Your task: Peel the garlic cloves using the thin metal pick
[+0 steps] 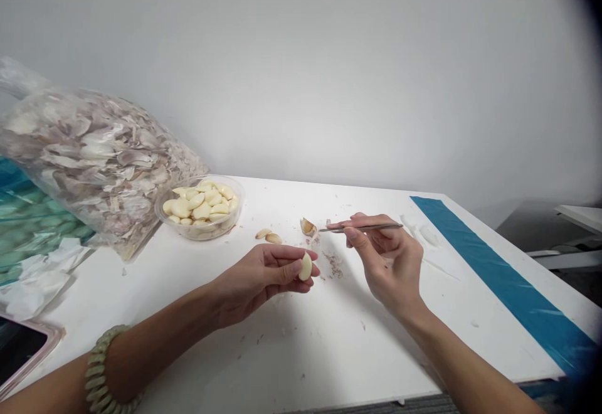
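Left hand (261, 279) pinching garlic clove (305, 267); right hand (388, 257), pick (362, 228).

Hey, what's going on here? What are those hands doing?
A person's left hand holds a smooth, cream-coloured peeled garlic clove, and the right hand pinches a thin metal tool. Nearby on the white table sit a clear plastic bowl of peeled cloves and a big clear bag of papery garlic skins.

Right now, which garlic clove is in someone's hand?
The pale peeled clove pinched in the left hand; the other cloves sit in the clear plastic tub or lie loose on the table.
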The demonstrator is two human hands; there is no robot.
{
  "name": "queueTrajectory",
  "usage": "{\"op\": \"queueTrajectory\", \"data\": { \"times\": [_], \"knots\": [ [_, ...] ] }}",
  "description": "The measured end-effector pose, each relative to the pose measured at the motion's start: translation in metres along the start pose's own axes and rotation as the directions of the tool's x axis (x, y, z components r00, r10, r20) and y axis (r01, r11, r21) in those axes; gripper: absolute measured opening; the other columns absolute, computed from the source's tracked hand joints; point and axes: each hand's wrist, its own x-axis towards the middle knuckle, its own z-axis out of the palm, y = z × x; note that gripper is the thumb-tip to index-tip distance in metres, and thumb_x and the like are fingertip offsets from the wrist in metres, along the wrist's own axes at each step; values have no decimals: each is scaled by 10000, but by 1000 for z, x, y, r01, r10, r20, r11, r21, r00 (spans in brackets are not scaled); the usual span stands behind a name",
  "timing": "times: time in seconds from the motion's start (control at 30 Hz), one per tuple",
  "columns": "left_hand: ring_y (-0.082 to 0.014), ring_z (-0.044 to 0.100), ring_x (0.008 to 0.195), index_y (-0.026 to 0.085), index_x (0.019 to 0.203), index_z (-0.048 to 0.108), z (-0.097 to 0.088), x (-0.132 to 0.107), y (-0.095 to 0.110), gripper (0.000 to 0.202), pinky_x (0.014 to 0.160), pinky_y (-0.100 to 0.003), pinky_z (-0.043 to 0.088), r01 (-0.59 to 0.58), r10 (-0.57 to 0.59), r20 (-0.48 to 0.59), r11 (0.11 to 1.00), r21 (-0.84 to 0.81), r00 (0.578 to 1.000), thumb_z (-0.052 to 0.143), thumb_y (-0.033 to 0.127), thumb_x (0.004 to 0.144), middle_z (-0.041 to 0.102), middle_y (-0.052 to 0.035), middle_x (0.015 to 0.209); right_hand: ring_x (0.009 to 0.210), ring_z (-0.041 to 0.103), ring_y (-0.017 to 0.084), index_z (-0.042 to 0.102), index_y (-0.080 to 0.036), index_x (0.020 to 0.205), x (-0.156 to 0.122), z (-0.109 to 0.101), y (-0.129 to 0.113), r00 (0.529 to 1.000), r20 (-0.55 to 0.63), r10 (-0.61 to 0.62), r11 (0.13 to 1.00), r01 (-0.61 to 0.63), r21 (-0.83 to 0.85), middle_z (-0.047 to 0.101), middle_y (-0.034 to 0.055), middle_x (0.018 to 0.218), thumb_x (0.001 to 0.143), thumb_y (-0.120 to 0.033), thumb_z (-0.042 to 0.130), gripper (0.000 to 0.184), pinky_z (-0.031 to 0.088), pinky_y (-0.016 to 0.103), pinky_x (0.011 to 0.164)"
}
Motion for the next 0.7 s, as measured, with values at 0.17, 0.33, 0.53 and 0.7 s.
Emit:
{"op": "queueTrajectory", "data": {
  "times": [0.17,0.33,0.53,0.7],
  "knots": [
    [-99,565,749,182,955,702,-1,2,-4,243,768,-239,452,-20,19,-21,998,-62,1000,715,253,723,644,-37,853,750,647,173,640,-204,839,1,-1,5,999,34,12,994,-8,-106,694,40,828,824,-181,608,42,514,310,588],
    [-73,532,719,167,816,669,-4,5,-2,157,761,-208,444,-120,111,-103,989,-88,989,689,306,744,575,8,770,777,650,181,642,-235,925,-3,1,8,958,251,-136,980,167,-107,711,23,842,817,-100,589,181,511,403,765],
    [-57,533,712,149,711,614,-4,6,-2,165,760,-176,451,-131,115,-134,984,-120,984,695,290,741,541,27,724,777,671,188,645,-264,964,-4,1,5,922,287,-259,965,263,27,729,11,871,787,-38,597,291,487,443,828],
    [-47,539,703,142,698,604,-3,5,-1,166,753,-158,457,-127,109,-140,984,-124,984,681,278,756,535,30,725,783,677,202,657,-270,965,-3,1,3,921,295,-255,965,261,20,738,15,871,784,-50,601,290,483,456,828]
  ]
}}
